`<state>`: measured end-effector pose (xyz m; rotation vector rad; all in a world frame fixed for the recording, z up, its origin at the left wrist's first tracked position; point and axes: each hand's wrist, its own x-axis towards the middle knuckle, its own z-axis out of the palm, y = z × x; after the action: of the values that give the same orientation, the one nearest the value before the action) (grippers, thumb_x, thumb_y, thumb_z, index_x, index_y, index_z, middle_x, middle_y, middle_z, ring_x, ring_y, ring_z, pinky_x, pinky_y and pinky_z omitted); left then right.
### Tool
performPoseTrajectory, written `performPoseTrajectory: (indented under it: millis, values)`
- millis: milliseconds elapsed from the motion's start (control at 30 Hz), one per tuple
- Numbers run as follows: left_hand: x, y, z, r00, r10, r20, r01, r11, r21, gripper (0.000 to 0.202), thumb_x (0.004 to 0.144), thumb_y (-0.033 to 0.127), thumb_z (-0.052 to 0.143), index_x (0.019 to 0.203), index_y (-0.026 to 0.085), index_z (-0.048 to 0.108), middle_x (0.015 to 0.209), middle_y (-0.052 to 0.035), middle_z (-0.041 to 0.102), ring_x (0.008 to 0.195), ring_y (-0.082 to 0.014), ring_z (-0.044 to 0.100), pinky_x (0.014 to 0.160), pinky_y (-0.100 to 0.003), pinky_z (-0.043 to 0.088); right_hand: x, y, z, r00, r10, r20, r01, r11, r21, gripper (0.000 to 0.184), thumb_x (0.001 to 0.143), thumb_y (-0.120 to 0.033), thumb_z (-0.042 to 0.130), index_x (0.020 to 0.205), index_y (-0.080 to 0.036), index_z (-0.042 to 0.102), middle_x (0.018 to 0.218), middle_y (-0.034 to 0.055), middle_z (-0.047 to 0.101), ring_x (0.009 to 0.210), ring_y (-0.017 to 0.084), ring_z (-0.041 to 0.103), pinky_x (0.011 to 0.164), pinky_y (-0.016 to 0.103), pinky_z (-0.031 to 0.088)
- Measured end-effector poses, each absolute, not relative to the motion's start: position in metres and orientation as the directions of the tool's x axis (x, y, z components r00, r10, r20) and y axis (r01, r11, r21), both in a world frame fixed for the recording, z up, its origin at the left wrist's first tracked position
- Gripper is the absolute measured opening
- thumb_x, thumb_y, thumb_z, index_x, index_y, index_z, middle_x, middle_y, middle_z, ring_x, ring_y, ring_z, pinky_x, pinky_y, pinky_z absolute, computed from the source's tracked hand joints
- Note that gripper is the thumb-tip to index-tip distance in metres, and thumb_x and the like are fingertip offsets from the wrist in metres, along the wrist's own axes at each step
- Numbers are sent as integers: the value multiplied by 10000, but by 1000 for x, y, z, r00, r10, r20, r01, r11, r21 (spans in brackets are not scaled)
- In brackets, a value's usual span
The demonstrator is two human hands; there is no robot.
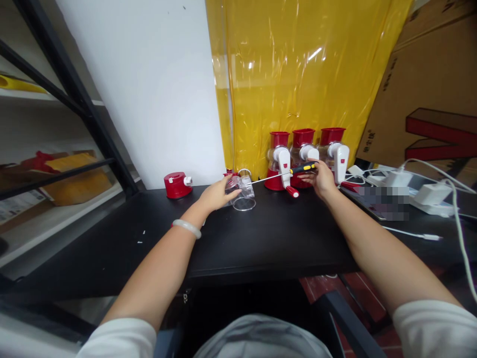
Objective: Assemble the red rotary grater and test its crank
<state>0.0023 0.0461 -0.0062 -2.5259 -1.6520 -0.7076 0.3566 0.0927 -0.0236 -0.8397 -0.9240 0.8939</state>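
My left hand (217, 195) is closed around the side of a clear plastic grater body (244, 203), which lies on the black table. My right hand (322, 180) grips a screwdriver (303, 167) by its yellow and black handle. Its long metal shaft slants left and down, and the tip meets the clear body beside my left fingers. Whether the tip sits in a screw is too small to tell. Left of my left hand stands a red grater base (178, 185) with a white knob on its side. Some red parts behind the clear body are partly hidden.
Three red and white rotary graters, among them the left one (279, 161) and the right one (334, 149), stand behind my right hand. A tablet (372, 201), white chargers (432, 195) and cables lie at the right. A black metal shelf rack (87, 117) borders the left side.
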Motion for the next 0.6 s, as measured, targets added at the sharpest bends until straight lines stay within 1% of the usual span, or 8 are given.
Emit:
performPoseTrajectory:
  millis: [133, 200, 267, 333, 433, 533, 600]
  values:
    - [2, 46, -6, 336, 851, 403, 871, -444, 212, 781, 855, 656, 464, 1463, 181, 343, 1360, -155, 564, 1212, -321, 566, 959, -397, 452, 355, 90, -23, 332, 896, 296, -219, 378, -899, 178, 831, -319, 454, 956, -232, 547, 486, -66, 519, 372, 111, 533, 388, 207, 459]
    - [2, 47, -7, 338, 849, 406, 869, -448, 213, 780, 853, 657, 466, 1461, 182, 346, 1364, -153, 562, 1219, -318, 561, 962, -395, 451, 354, 90, -23, 334, 896, 293, -215, 375, -902, 185, 837, -329, 434, 933, -222, 551, 463, -62, 503, 357, 112, 520, 381, 208, 451]
    - [2, 48, -7, 334, 851, 404, 870, -444, 216, 784, 851, 661, 467, 1462, 186, 344, 1364, -152, 561, 1221, -317, 560, 964, -395, 450, 354, 90, -23, 320, 902, 289, -238, 372, -897, 223, 839, -357, 408, 942, -222, 553, 504, -46, 532, 380, 119, 547, 388, 218, 461]
    - [2, 48, -7, 330, 855, 401, 871, -439, 220, 793, 849, 668, 465, 1467, 187, 338, 1364, -156, 562, 1221, -319, 560, 964, -397, 450, 355, 90, -23, 297, 913, 280, -278, 363, -889, 253, 830, -367, 387, 959, -228, 554, 594, -27, 582, 430, 129, 592, 407, 236, 484]
    - [2, 48, -7, 326, 857, 399, 873, -435, 220, 803, 847, 677, 461, 1468, 182, 337, 1364, -162, 560, 1220, -325, 560, 963, -404, 451, 358, 91, -24, 289, 911, 295, -319, 382, -867, 259, 790, -335, 405, 961, -227, 567, 724, -8, 625, 524, 143, 648, 456, 263, 525]
    - [2, 48, -7, 325, 857, 401, 875, -433, 217, 794, 849, 671, 465, 1466, 188, 339, 1362, -153, 564, 1221, -322, 561, 964, -399, 451, 359, 93, -25, 302, 905, 301, -320, 393, -862, 259, 760, -312, 433, 952, -218, 579, 767, 0, 629, 583, 152, 671, 479, 267, 538]
    - [2, 48, -7, 325, 856, 401, 874, -434, 218, 786, 851, 664, 467, 1465, 190, 341, 1365, -150, 563, 1222, -320, 560, 964, -396, 451, 359, 94, -25, 301, 908, 292, -311, 383, -870, 252, 755, -304, 443, 954, -218, 572, 758, -1, 625, 575, 152, 667, 468, 263, 532]
